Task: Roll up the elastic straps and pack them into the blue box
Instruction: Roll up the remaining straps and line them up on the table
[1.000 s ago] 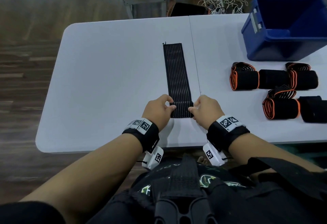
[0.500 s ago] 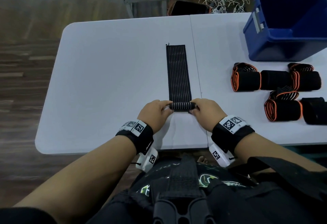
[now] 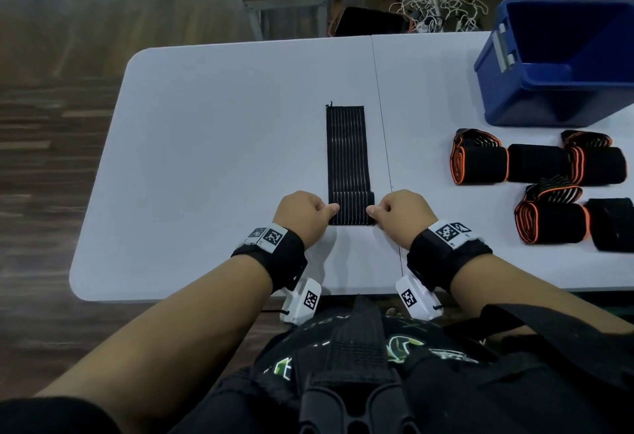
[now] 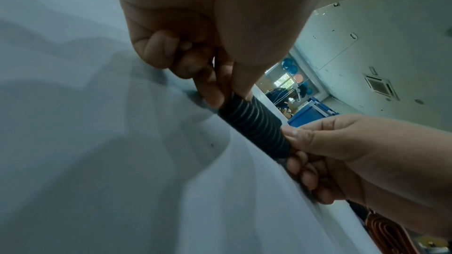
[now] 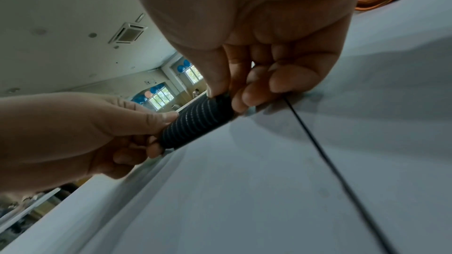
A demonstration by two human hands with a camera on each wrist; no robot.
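Note:
A black ribbed elastic strap [image 3: 345, 152] lies flat on the white table [image 3: 212, 159], running away from me. Its near end is wound into a small roll [image 3: 350, 209] [image 4: 254, 126] [image 5: 195, 122]. My left hand [image 3: 305, 214] [image 4: 210, 76] pinches the roll's left end between thumb and curled fingers. My right hand [image 3: 401, 210] [image 5: 244, 84] pinches the right end the same way. The blue box [image 3: 562, 66] stands open at the far right of the table.
Several rolled straps, black with orange edges [image 3: 480, 162] [image 3: 552, 224], lie on the table right of my hands, in front of the box. A seam [image 3: 382, 118] splits the tabletop just right of the strap. Beyond the far edge are a bench and tangled cables [image 3: 442, 8].
The strap's near end has been turned over into a roll and the roll has grown thicker. The flat length beyond it is shorter. Both hands keep their pinch on the roll's ends.

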